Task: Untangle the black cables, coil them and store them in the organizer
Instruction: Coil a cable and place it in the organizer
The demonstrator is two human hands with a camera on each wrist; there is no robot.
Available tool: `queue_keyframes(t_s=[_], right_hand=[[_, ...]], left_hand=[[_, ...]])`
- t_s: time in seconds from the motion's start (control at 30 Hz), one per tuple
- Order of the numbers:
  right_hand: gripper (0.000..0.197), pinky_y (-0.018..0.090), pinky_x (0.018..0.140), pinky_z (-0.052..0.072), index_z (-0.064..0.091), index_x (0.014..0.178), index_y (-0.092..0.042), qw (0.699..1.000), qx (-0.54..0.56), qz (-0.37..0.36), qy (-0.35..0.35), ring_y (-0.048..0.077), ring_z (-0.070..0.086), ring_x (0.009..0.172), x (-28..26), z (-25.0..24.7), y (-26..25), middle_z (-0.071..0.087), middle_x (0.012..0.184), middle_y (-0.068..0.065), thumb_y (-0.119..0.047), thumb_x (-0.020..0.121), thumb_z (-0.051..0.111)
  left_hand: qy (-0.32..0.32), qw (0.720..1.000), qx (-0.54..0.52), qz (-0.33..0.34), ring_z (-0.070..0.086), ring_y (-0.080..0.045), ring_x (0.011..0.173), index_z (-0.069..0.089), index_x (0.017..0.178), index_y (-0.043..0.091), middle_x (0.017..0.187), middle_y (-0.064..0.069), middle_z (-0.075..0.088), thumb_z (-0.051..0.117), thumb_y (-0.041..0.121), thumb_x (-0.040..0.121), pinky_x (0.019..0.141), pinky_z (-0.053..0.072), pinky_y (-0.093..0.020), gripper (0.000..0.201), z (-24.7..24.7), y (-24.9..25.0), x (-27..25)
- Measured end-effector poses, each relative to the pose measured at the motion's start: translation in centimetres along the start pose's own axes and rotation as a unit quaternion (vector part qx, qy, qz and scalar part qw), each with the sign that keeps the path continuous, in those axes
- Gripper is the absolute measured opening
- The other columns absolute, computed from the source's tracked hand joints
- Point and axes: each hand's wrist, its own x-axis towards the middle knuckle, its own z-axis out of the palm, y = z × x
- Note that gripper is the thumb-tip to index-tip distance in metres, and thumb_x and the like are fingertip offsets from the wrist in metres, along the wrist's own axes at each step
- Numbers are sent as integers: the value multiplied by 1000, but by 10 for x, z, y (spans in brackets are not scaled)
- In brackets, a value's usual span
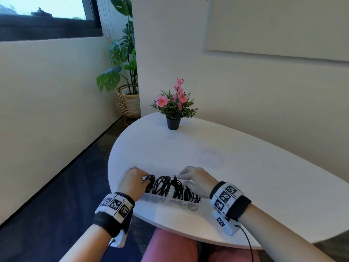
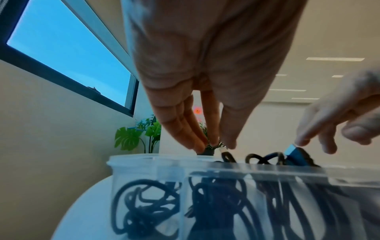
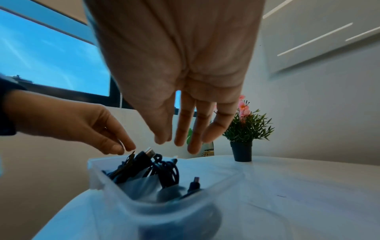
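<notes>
Clear organizer (image 1: pixel 168 201) at the table (image 1: pixel 245 178) near edge holds coiled black cables (image 1: pixel 170 186); left hand (image 1: pixel 132 181) and right hand (image 1: pixel 198 178) hover above, fingers relaxed, gripping nothing.

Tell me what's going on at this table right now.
A person sits at a round white table with both hands over a clear plastic compartment organizer. Coiled black cables already fill its sections. The left hand and the right hand hover with fingers extended down at the cable tops, seemingly tucking in loose ends. A silver-tipped plug sticks up above the rim. A small pink-flowered potted plant stands farther back.
</notes>
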Motion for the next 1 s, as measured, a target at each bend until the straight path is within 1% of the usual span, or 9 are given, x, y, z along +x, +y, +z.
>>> queue_keyframes(t_s=[0.07, 0.2, 0.37, 0.5, 0.57, 0.7, 0.8, 0.93, 1.0], right_hand=[[33, 37, 103, 39, 58, 128, -18, 998, -44, -37, -34, 18, 43, 127, 0, 6, -6, 47, 140, -3, -16, 97, 49], [34, 41, 96, 42, 53, 130, -17, 982, -162, -49, -87, 22, 37, 129, 1, 14, -15, 34, 151, -7, -23, 99, 41], [36, 42, 92, 33, 54, 129, -19, 974, -211, -28, -79, 22, 38, 124, 0, 21, -19, 36, 148, -8, -29, 97, 39], [34, 43, 91, 34, 55, 127, -18, 976, -200, -15, -81, 22, 37, 125, 1, 27, -21, 36, 146, -7, -27, 98, 39], [33, 44, 92, 35, 56, 126, -18, 979, -188, -9, -83, 22, 36, 125, 1, 28, -21, 36, 146, -7, -27, 98, 39], [32, 43, 93, 37, 59, 121, -16, 982, -169, -1, -86, 23, 37, 125, 1, 29, -20, 38, 144, -6, -26, 98, 39], [31, 43, 95, 37, 60, 119, -16, 986, -143, 6, -80, 23, 38, 126, -3, 32, -17, 38, 144, -7, -26, 98, 40], [33, 42, 97, 39, 58, 125, -17, 993, -103, 9, -60, 23, 39, 127, -7, 36, -15, 36, 147, -9, -23, 97, 40], [33, 39, 96, 39, 58, 125, -18, 995, -86, 10, -48, 23, 40, 126, -8, 37, -15, 38, 146, -9, -21, 97, 40]], left_hand=[[-36, 999, 12, -1, 52, -10, 86, 69, 113, 21, 101, 1, 61, 65, 22, 87, 83, 42, -19, 26, -1, -1, -2], [-56, 998, 8, 30, 56, -18, 104, 62, 123, 18, 116, -3, 60, 61, 18, 90, 94, 45, -28, 34, 7, 13, -5], [-70, 995, 70, -6, 63, -17, 87, 75, 96, 17, 102, -2, 65, 60, 19, 91, 79, 50, -25, 16, 10, 13, 2], [-121, 983, 137, -8, 61, -17, 92, 74, 88, 10, 104, -4, 57, 61, 6, 86, 77, 45, -16, 14, 12, 16, 6], [-156, 974, 161, -19, 65, -21, 91, 74, 88, 9, 98, -6, 60, 56, 3, 86, 76, 49, -20, 20, 9, 22, 8], [-213, 952, 218, -3, 67, -26, 90, 72, 97, 14, 103, -6, 67, 50, 11, 87, 82, 54, -31, 24, -6, 32, 9], [-255, 938, 233, 23, 66, -28, 89, 62, 81, 13, 101, -11, 67, 43, 8, 90, 81, 54, -34, 21, -9, 33, 4], [-211, 949, 234, 7, 60, -23, 77, 60, 92, 9, 91, -8, 63, 40, 21, 94, 69, 49, -30, 24, -9, 40, -7], [-151, 949, 276, 12, 63, -21, 82, 63, 92, 13, 91, -4, 65, 42, 38, 94, 73, 46, -30, 32, -7, 49, -13]])
